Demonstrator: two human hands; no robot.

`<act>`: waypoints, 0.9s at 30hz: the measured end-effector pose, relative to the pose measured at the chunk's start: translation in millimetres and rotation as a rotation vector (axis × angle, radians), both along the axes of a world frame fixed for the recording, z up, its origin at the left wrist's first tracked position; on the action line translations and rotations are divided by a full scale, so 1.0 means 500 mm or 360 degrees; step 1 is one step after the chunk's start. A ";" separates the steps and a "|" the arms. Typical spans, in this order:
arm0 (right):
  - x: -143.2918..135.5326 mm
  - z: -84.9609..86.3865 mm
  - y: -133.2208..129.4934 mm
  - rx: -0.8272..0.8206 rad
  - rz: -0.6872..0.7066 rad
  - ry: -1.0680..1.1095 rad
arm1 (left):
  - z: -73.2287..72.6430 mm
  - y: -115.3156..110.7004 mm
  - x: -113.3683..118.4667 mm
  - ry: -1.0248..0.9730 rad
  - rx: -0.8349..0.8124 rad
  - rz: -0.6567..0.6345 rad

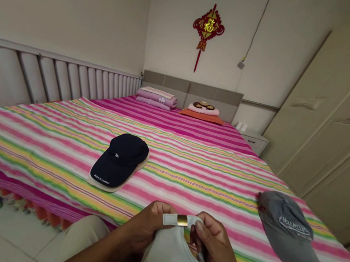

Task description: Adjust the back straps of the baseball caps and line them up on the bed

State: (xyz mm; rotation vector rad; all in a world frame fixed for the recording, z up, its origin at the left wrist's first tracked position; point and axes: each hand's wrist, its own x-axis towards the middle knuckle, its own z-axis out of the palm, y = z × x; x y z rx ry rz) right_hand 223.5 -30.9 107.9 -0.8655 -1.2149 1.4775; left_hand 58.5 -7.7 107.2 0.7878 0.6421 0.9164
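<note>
Holds a pale cap [173, 257] in both hands at the near edge of the bed [68, 139], with the crown down and the rear opening turned up. Pinches the free end of the rear strap [169, 219] between the closed fingers of the left hand [149, 226], to the left of the gold buckle [182, 221]. Grips the strap and the rim of the opening in the closed fingers of the right hand [214, 244], to the right of the buckle.

Lies flat on the striped cover, left of center and beyond the left hand: a navy cap [125, 156], brim toward the near-left corner. Rests near the right edge of the bed: a gray cap [289, 228], lettered on the front, brim toward the near-right corner.

Sits at the far edge, before the headboard [214, 97]: folded purple bedding [155, 98] on the left, a pink folded bundle [204, 109] on an orange cloth [202, 117] on the right. Stands beyond the right edge: a white nightstand [253, 140]. Runs along the left edge: a slatted rail [83, 74].
</note>
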 end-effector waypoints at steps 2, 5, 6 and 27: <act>-0.001 -0.001 0.001 0.0015 -0.0009 0.0009 | 0.000 -0.001 0.001 0.0038 -0.0020 0.0050; -0.003 -0.004 0.003 0.0039 -0.0014 0.0037 | 0.000 -0.002 0.003 0.0059 -0.0039 0.0079; -0.004 -0.005 0.004 0.0039 -0.0014 0.0054 | 0.000 -0.003 0.003 0.0045 -0.0045 0.0085; -0.016 -0.025 0.004 -0.0015 0.0018 0.0002 | -0.022 0.002 0.009 -0.0161 -0.0076 0.0026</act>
